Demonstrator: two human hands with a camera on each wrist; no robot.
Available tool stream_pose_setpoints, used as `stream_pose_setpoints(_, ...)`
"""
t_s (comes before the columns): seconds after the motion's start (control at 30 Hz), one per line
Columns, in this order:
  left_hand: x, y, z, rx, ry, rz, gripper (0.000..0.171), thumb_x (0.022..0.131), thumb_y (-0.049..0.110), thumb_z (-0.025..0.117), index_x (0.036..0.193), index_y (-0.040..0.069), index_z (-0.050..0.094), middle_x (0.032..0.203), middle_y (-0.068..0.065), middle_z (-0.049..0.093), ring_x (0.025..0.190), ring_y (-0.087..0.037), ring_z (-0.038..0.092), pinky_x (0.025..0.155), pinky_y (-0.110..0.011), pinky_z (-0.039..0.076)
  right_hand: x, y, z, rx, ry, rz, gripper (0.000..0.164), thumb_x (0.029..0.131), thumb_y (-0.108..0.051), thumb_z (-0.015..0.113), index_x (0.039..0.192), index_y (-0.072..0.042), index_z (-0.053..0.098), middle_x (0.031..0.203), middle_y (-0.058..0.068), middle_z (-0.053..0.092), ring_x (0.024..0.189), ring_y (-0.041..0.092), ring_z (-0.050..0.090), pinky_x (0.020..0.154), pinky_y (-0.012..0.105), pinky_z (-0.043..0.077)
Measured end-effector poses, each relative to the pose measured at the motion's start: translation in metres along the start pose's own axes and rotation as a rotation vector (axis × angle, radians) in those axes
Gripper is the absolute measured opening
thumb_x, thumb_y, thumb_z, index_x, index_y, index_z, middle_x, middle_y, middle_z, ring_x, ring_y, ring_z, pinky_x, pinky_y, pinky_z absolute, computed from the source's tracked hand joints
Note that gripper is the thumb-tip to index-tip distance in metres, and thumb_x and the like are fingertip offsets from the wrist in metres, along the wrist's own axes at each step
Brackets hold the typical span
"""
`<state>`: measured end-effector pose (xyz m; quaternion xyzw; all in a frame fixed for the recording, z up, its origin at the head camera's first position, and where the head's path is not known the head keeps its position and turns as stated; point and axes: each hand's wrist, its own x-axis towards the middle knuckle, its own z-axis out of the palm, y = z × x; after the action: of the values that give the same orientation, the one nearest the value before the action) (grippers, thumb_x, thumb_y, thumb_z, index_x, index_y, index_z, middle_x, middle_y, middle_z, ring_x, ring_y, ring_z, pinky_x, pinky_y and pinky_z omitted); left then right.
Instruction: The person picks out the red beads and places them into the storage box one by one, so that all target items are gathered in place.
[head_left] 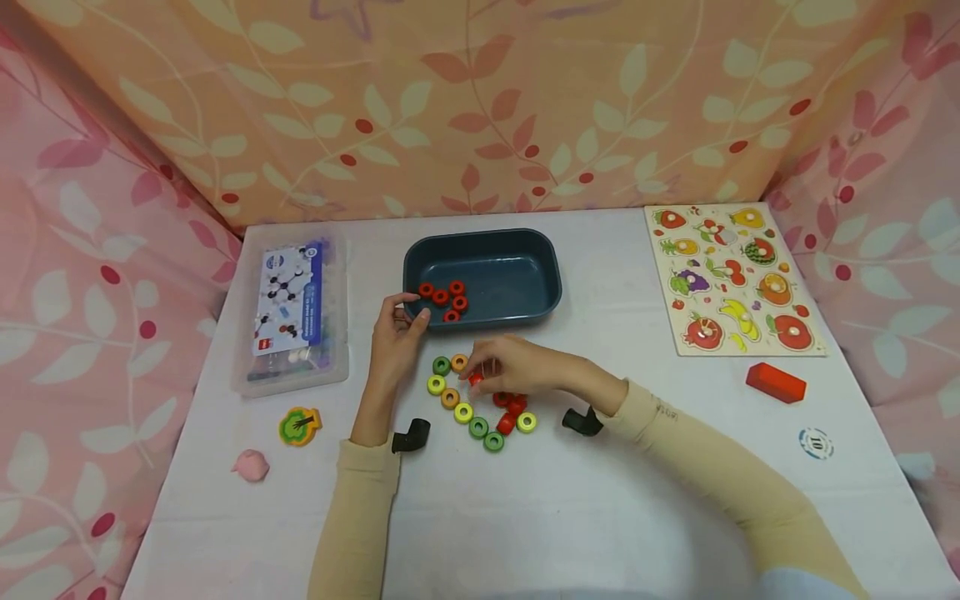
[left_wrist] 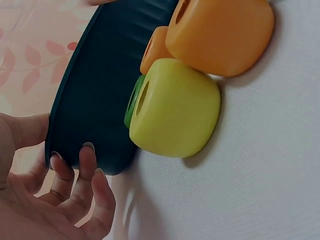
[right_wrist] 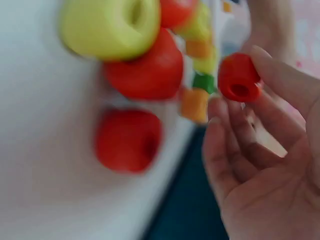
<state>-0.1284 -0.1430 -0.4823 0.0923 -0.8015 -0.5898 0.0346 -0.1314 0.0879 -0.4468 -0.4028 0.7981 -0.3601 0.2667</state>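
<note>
In the head view my left hand [head_left: 397, 337] grips the near left corner of a dark blue tray [head_left: 517, 321]. Its fingers and thumb lie about the rim, as the left wrist view also shows. Several red beads [head_left: 440, 296] lie inside the tray at the left. My right hand [head_left: 517, 364], in front of the tray, pinches a red bead [right_wrist: 239, 80] between thumb and fingers. Below it, yellow, green and orange beads [head_left: 450, 398] form a curved row on the cloth. More red beads [head_left: 516, 405] sit beside them, partly hidden by the right hand.
Left stands a clear plastic case [head_left: 292, 308], with a tree piece [head_left: 299, 426] and a pink figure [head_left: 251, 466] nearer. Black elbow pieces [head_left: 412, 435] flank the beads. Right are a fruit puzzle board [head_left: 738, 283], a red block [head_left: 776, 382] and a round chip [head_left: 816, 443].
</note>
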Motion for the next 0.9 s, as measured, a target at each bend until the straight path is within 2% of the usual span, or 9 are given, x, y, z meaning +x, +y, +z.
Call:
stream_pose_setpoints(0.13,0.000,0.000,-0.001,-0.004,-0.007,0.006,0.038,0.097,0.023,0.067,0.131,0.015,0.055,0.095,-0.007,0.049,0.085,-0.021,0.049,0.076,-0.027,0.040,0.003,-0.004,-0.020,0.093,0.176,-0.062,0.027,0.087,-0.015,0.078,0.114,-0.012,0.074,0.101,-0.001,0.063,0.085,0.013,0.060,0.079,0.029,0.053)
stream_pose_setpoints(0.23,0.000,0.000,-0.002,-0.023,-0.019,0.017,0.039,0.097,0.024,0.068,0.132,0.014,0.054,0.096,-0.008,0.049,0.085,-0.022,0.049,0.075,-0.026,0.041,0.007,-0.006,-0.032,0.136,0.317,-0.074,0.028,0.086,-0.014,0.079,0.113,-0.012,0.073,0.104,0.001,0.063,0.087,0.014,0.063,0.081,0.029,0.054)
stream_pose_setpoints(0.33,0.000,-0.002,-0.002,-0.041,-0.029,0.031,0.042,0.097,0.025,0.067,0.134,0.011,0.054,0.098,-0.009,0.050,0.086,-0.023,0.049,0.074,-0.023,0.040,0.013,-0.004,-0.041,0.145,0.437,-0.048,0.027,0.086,-0.011,0.079,0.112,-0.008,0.072,0.107,0.004,0.063,0.087,0.017,0.066,0.081,0.031,0.056)
stream_pose_setpoints(0.43,-0.003,0.004,-0.003,-0.040,-0.035,0.026,0.043,0.097,0.022,0.067,0.136,0.007,0.053,0.098,-0.010,0.049,0.088,-0.024,0.049,0.073,-0.021,0.039,0.022,0.002,-0.045,0.140,0.504,0.023,0.026,0.086,-0.007,0.078,0.111,-0.005,0.070,0.111,0.007,0.063,0.088,0.019,0.067,0.080,0.030,0.057)
stream_pose_setpoints(0.53,-0.012,0.022,-0.005,-0.024,-0.038,0.014,0.042,0.098,0.016,0.065,0.136,0.002,0.052,0.098,-0.011,0.049,0.088,-0.024,0.049,0.073,-0.020,0.039,0.032,0.012,-0.046,0.126,0.508,0.132,0.024,0.087,-0.007,0.078,0.110,-0.006,0.071,0.108,0.006,0.065,0.085,0.019,0.066,0.073,0.029,0.055)
stream_pose_setpoints(0.6,-0.012,0.022,-0.005,-0.013,-0.033,0.007,0.040,0.098,0.017,0.065,0.135,0.004,0.052,0.098,-0.011,0.049,0.088,-0.024,0.049,0.074,-0.022,0.040,0.038,0.019,-0.046,0.112,0.483,0.199,0.023,0.087,-0.009,0.077,0.109,-0.007,0.071,0.104,0.006,0.066,0.081,0.019,0.065,0.069,0.028,0.051)
stream_pose_setpoints(0.63,-0.012,0.021,-0.005,-0.010,-0.030,0.008,0.040,0.098,0.018,0.065,0.134,0.005,0.053,0.098,-0.011,0.049,0.087,-0.023,0.049,0.075,-0.023,0.040,0.042,0.022,-0.045,0.096,0.470,0.230,0.023,0.087,-0.011,0.077,0.109,-0.008,0.071,0.102,0.006,0.067,0.079,0.019,0.063,0.067,0.028,0.049)
stream_pose_setpoints(0.77,-0.001,-0.002,-0.001,-0.020,-0.010,0.018,0.039,0.097,0.026,0.068,0.131,0.014,0.055,0.097,-0.007,0.049,0.086,-0.020,0.049,0.076,-0.026,0.041,0.054,0.027,-0.044,0.042,0.430,0.314,0.021,0.088,-0.013,0.078,0.107,-0.008,0.072,0.095,0.006,0.067,0.077,0.020,0.059,0.066,0.029,0.046)
stream_pose_setpoints(0.9,-0.001,-0.003,0.000,-0.011,-0.006,0.024,0.038,0.097,0.026,0.068,0.131,0.015,0.055,0.096,-0.005,0.049,0.083,-0.019,0.049,0.075,-0.027,0.041,0.062,0.028,-0.043,0.029,0.437,0.384,0.018,0.087,-0.012,0.078,0.103,-0.006,0.073,0.095,0.007,0.068,0.083,0.020,0.059,0.074,0.033,0.048)
